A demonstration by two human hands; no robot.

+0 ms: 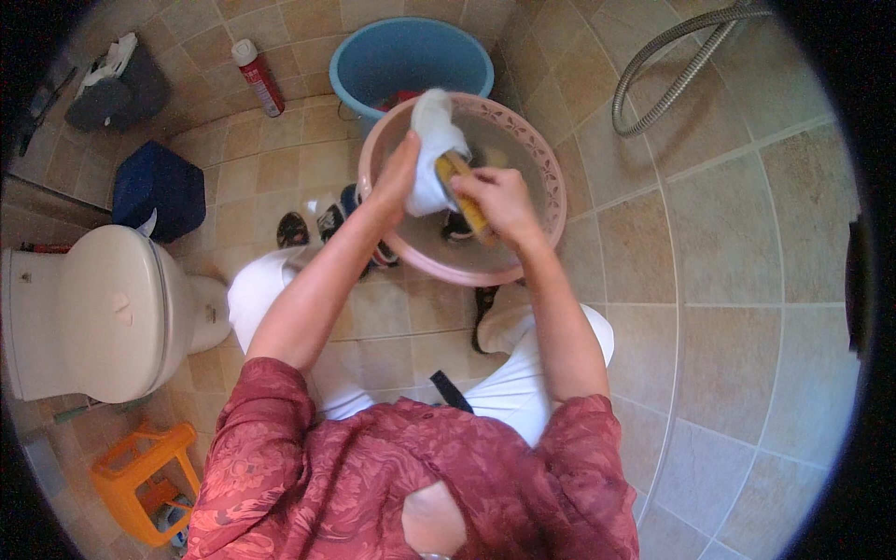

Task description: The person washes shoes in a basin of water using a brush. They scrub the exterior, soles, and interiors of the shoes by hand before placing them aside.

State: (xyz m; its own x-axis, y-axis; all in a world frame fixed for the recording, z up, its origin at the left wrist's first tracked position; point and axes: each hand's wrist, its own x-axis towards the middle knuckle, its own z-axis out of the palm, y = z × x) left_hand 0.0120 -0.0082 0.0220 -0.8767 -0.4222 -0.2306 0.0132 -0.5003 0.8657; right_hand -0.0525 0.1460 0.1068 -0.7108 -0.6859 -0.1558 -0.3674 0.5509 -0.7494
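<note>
Within the rim of a pink basin, the left hand grasps a white shoe, its fingers partly hidden, while the right hand is closed around a yellow brush against the shoe. Beige tiles cover the floor and the wall at right, where a metal shower hose loops down. Beyond the basin is a blue bucket, and along the left are a toilet with its lid down, a navy bin and an orange plastic frame.
</note>
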